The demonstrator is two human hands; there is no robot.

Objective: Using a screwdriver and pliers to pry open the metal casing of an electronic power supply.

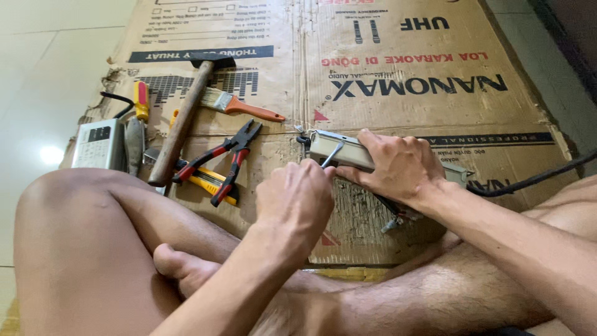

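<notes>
Floor: flattened cardboard sheet (398, 56) keeps my work off the tiles.
Right hand (398, 165): clamped over the grey metal box (348, 151), steadying it.
Left hand (297, 199): fist closed round a screwdriver (331, 155), tip at the box.
Spare tools: hammer (183, 118), pliers (227, 158), paintbrush (239, 104) within reach at my left.

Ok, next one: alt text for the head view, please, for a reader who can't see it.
Seated cross-legged on flattened cardboard, a person steadies a long grey box with the right hand while the left hand works a metal tool at its end. To the left lie a hammer, paintbrush and red pliers.
</notes>
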